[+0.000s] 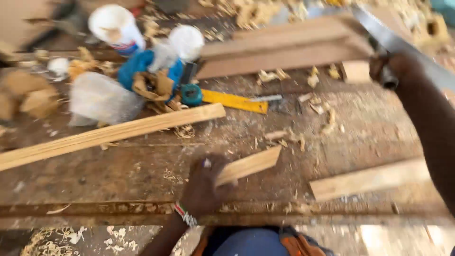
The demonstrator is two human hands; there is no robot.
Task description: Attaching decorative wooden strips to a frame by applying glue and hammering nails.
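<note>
A short wooden offcut (249, 165) is gripped at one end by the closed fingers of the left hand (204, 185), low on the scuffed, shaving-strewn counter (142, 170). A handsaw (403, 47), its blade blurred and cut off, is clasped in the right hand (391, 68). Beyond the fingers, one long batten (111, 135), a yellow level (234, 101) and two white tubs (116, 26) are seen, all blurred.

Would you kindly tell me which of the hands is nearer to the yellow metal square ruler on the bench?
Left hand, just below the yellow metal square ruler; right hand is far off to its right.
</note>
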